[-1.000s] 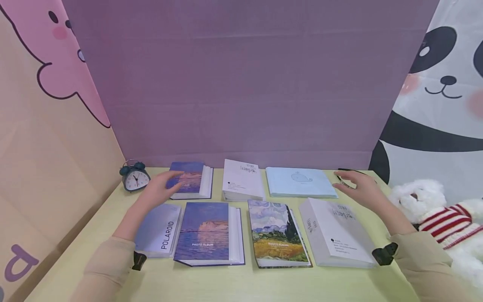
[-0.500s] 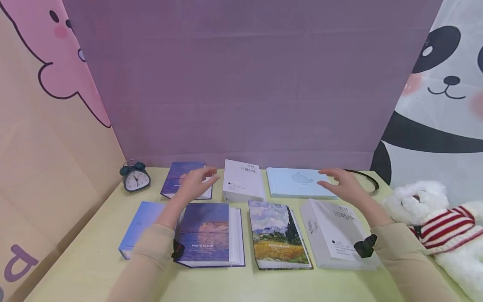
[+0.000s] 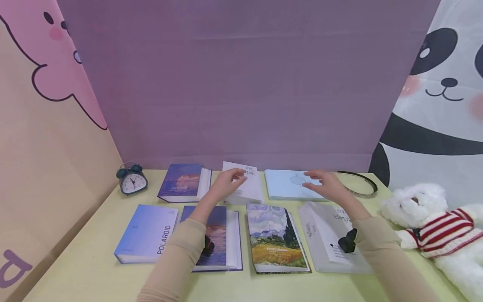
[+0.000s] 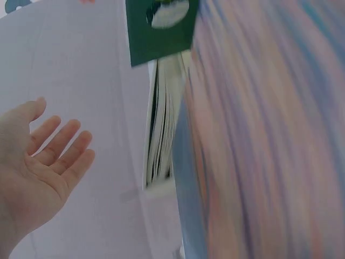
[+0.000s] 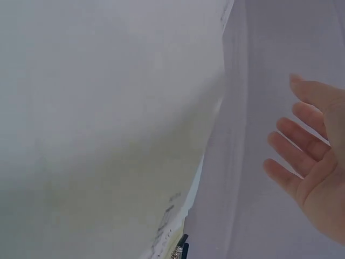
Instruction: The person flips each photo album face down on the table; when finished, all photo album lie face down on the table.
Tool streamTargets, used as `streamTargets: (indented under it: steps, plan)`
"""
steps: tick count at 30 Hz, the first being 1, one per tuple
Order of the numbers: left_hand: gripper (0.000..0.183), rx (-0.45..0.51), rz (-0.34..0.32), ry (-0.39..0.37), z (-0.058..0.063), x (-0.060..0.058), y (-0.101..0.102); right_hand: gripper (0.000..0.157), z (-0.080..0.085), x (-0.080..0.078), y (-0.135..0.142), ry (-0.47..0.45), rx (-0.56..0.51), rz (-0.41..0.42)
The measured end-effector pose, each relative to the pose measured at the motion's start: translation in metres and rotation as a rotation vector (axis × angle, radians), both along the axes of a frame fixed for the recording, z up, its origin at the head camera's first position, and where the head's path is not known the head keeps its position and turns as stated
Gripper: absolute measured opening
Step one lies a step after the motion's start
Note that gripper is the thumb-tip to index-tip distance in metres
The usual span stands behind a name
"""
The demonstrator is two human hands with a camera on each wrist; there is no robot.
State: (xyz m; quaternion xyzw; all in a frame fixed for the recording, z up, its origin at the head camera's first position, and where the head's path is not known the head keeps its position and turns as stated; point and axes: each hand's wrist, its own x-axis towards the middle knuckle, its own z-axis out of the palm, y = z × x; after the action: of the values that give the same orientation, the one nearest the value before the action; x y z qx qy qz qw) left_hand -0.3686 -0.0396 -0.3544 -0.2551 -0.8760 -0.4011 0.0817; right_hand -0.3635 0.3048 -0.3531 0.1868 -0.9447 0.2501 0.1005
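Observation:
My left hand point(image 3: 226, 183) hovers with loosely bent fingers, overlapping the white album point(image 3: 253, 192) in the back row of the head view. Nothing is in its grasp; the left wrist view shows its palm and spread fingers. My right hand point(image 3: 325, 183), also holding nothing, overlaps the right part of the light blue album point(image 3: 281, 186), whose whale drawing is partly covered. Below the left forearm is a sea-and-cliff photo album point(image 3: 222, 239), partly hidden by the sleeve. Beneath the right forearm is a thick white album point(image 3: 320, 247). Between them lies a landscape-painting album point(image 3: 277, 239).
A blue-violet Polaroid album point(image 3: 145, 235) lies front left, with another sea-and-cliff album point(image 3: 181, 180) behind it. An alarm clock point(image 3: 133, 181) stands at the back left. A headband point(image 3: 371, 188) lies back right, near a white teddy bear point(image 3: 419, 205). A purple backdrop point(image 3: 241, 84) rises behind.
Both hands have moved inward: the left one rightward from the back-left album to the white album, the right one leftward from the headband to the light blue album. The albums lie as before.

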Motion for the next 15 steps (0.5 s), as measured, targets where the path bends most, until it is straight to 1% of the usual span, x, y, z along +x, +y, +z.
streamTargets:
  steps: [4,7,10,15]
  plan:
    - [0.037,0.002,-0.03,-0.022,-0.002,-0.003,0.018,0.05,-0.004,-0.004,-0.003,-0.006,0.028,0.0]
    - [0.041,0.001,-0.04,-0.071,-0.003,-0.005,0.032,0.05,-0.006,-0.008,-0.006,-0.001,0.042,0.01]
    - [0.045,0.006,-0.053,-0.12,-0.008,-0.011,0.043,0.05,-0.006,-0.009,-0.01,-0.019,0.033,0.028]
    - [0.044,0.024,-0.059,-0.188,-0.017,-0.02,0.057,0.049,-0.005,-0.009,-0.015,-0.042,0.026,0.053]
